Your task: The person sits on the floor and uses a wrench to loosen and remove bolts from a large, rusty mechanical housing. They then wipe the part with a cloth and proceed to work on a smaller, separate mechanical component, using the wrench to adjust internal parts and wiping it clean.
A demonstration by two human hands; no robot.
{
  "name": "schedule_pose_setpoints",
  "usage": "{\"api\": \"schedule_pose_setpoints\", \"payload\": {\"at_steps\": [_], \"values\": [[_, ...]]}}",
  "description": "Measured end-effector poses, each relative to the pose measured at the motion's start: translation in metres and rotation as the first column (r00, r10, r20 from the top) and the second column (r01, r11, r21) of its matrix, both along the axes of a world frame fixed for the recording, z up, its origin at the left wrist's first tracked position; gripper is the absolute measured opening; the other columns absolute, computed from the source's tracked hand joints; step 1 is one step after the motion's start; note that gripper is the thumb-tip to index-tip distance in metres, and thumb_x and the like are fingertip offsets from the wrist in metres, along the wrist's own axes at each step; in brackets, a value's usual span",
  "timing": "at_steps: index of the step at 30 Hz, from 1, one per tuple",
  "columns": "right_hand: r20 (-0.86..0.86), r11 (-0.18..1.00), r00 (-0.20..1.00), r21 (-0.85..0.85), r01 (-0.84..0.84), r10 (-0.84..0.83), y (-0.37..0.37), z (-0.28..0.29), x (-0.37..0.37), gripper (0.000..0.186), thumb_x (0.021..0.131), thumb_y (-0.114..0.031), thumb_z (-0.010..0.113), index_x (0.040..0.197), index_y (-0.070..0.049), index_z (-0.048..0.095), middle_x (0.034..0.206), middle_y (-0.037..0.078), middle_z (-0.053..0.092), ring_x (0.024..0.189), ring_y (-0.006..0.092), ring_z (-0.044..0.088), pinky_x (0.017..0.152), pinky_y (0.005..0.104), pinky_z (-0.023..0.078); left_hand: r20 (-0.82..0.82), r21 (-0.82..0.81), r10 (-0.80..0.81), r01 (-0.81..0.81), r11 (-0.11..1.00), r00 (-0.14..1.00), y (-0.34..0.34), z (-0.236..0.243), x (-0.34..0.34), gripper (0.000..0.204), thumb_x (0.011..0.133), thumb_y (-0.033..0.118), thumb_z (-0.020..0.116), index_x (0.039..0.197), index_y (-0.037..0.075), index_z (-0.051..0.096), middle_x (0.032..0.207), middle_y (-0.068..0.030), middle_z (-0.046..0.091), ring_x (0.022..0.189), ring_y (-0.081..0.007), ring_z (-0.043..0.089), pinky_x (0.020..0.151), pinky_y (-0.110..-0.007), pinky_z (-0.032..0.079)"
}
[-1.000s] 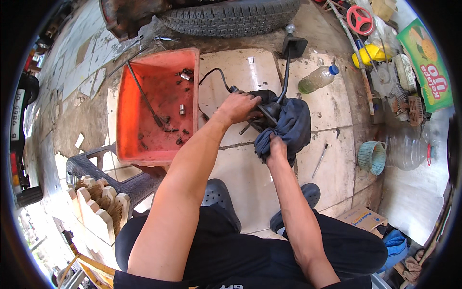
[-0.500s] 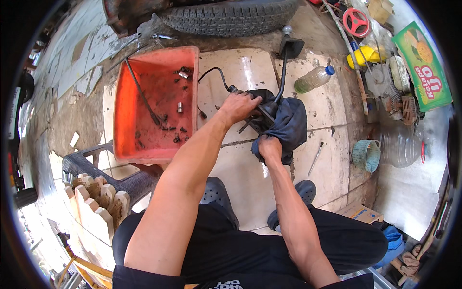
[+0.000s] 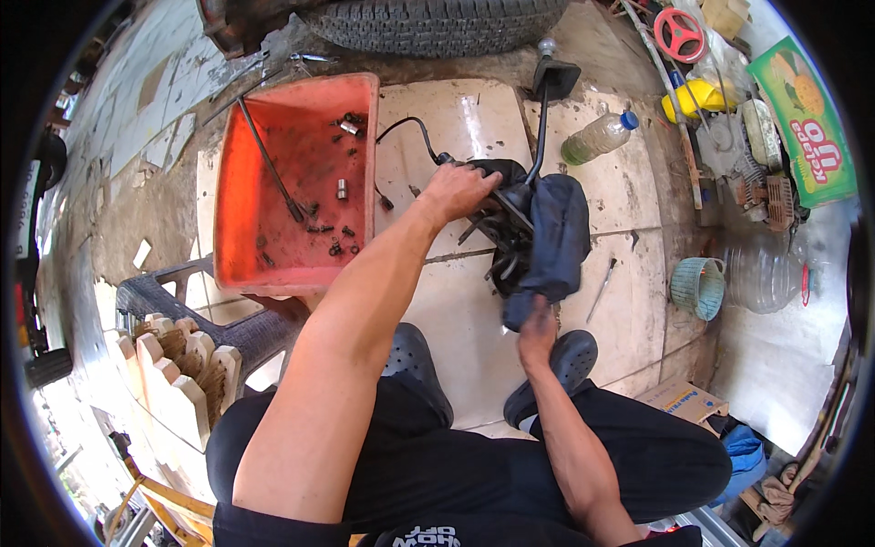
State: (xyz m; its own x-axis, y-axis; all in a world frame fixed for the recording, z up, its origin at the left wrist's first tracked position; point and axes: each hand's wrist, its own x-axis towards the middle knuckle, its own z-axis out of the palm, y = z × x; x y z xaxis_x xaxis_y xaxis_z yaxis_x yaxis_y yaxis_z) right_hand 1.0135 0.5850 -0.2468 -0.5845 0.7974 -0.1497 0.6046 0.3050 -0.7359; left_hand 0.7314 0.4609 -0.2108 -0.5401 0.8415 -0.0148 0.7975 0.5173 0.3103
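A dark metal gear lever assembly rests on the pale tiles in front of me. From it a bent lever rod runs away to a black square piece with a round knob at the far end. My left hand is closed over the assembly's upper left part, beside a black cable. Along its right side hangs a dark blue-black cloth, drawn down toward me. My right hand, somewhat blurred, grips the near end of that cloth; its fingertips are partly hidden.
To the left stands a red-orange tray with sockets, small bolts and a long-handled tool. On the right are a bottle of greenish liquid, a thin brush-like tool and a green basket. A tyre lies beyond.
My right hand has moved down and toward me, stretching the cloth downward and baring more of the metal assembly. My left hand keeps its hold in nearly the same place.
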Motion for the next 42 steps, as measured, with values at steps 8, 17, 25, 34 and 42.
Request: {"api": "schedule_pose_setpoints", "payload": {"at_steps": [8,17,25,34,42], "values": [[-0.277,0.577,0.67,-0.769,0.276,-0.689,0.105,-0.006,0.019,0.067,0.101,-0.055,0.038,0.136,0.001,0.051,0.131,0.015,0.059,0.124,0.027,0.055,0.109,0.0405,0.04,-0.005,0.011,0.008,-0.008,1.0,1.0,0.001,-0.001,0.0,0.039,0.089,0.041,0.063,0.113,0.011,0.057,0.088,-0.0112,0.067,0.09,-0.0323,0.067,0.072,-0.046,0.05],[-0.041,0.829,0.974,-0.518,-0.21,0.221,-0.017,-0.012,-0.012,0.067,0.087,-0.06,0.064,0.102,0.006,0.066,0.092,0.014,0.068,0.082,0.0233,0.064,0.069,0.0371,0.049,-0.016,0.015,-0.006,0.007,1.0,1.0,0.002,0.004,-0.001,0.036,0.089,0.039,0.065,0.104,0.008,0.056,0.089,-0.0117,0.067,0.09,-0.0325,0.066,0.074,-0.044,0.051],[0.197,0.993,0.98,-0.116,0.001,0.022,-0.045,-0.006,-0.1,0.054,0.095,-0.043,0.053,0.101,0.009,0.067,0.102,0.036,0.064,0.103,0.0505,0.059,0.09,0.051,0.045,0.009,0.071,0.003,-0.004,0.997,1.0,0.001,-0.001,0.0,0.035,0.088,0.038,0.064,0.103,0.008,0.056,0.09,-0.0124,0.067,0.093,-0.0329,0.066,0.076,-0.044,0.052],[0.248,0.996,0.966,0.034,-0.088,0.077,-0.034,-0.033,-0.101,0.049,0.095,-0.04,0.049,0.096,0.005,0.068,0.094,0.032,0.066,0.091,0.0518,0.062,0.084,0.0547,0.048,0.004,-0.028,-0.006,0.006,1.0,1.0,0.016,-0.002,-0.013,0.038,0.09,0.042,0.06,0.118,0.016,0.059,0.091,-0.011,0.069,0.09,-0.0317,0.069,0.072,-0.045,0.053],[0.442,0.96,0.856,-0.044,-0.277,0.267,-0.051,-0.026,-0.049,0.05,0.095,-0.038,0.052,0.086,0.008,0.068,0.086,0.033,0.066,0.087,0.0528,0.063,0.081,0.0539,0.049,0.023,-0.052,-0.023,0.024,0.998,0.999,0.018,0.003,-0.008,0.038,0.087,0.035,0.065,0.118,0.014,0.058,0.091,-0.0113,0.067,0.09,-0.0314,0.068,0.072,-0.045,0.053]]}}
